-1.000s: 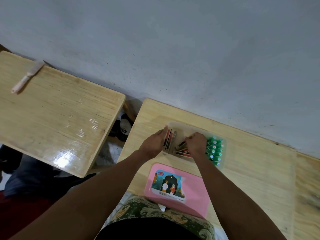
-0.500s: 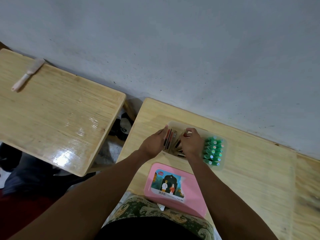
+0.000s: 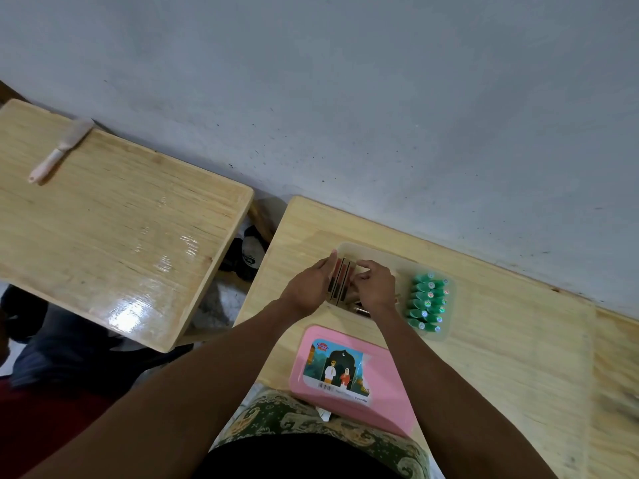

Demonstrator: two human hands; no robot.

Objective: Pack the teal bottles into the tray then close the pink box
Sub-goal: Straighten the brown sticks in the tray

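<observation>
We saw both hands in the clear tray (image 3: 373,248) near the table's (image 3: 518,340) far edge, by the wall. Left hand (image 3: 311,286) lay flat against the tray's left wall, fingers straight, pressing upright dark slim boxes (image 3: 340,281). Right hand (image 3: 375,286) was curled just beside them, fingertips pinched at something small; we could not tell what. Teal bottles (image 3: 427,304) lay stacked in a row at the tray's right end, caps toward the right. Pink lid (image 3: 349,375) with a picture label rested flat at the table's near edge, below the tray. A brush (image 3: 60,150) lay on the second table (image 3: 103,236), far left corner.
</observation>
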